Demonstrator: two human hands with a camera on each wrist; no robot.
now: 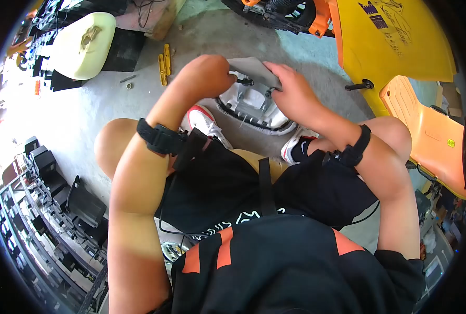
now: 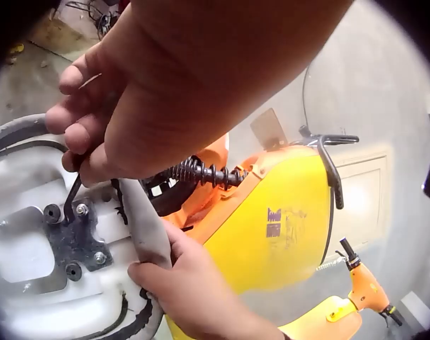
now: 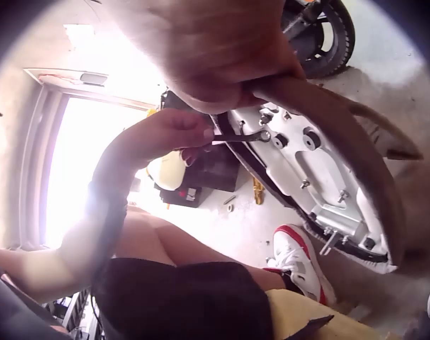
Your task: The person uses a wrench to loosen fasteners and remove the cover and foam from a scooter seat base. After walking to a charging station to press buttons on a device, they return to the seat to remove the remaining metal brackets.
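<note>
Left hand (image 1: pixel 209 76) gripping wrench (image 3: pixel 240 137), right hand (image 1: pixel 291 90) pinching seat cover (image 1: pixel 254 68) edge, yellow panel (image 1: pixel 395 47) near

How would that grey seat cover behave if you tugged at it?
Probably floppy: the grey cover bends back where the right hand pinches it. Likely light, since fingers alone lift its edge. It seems grippy rather than slippery.

Left hand (image 1: pixel 208 76) and right hand (image 1: pixel 290 90) grip, nearly touching.
</note>
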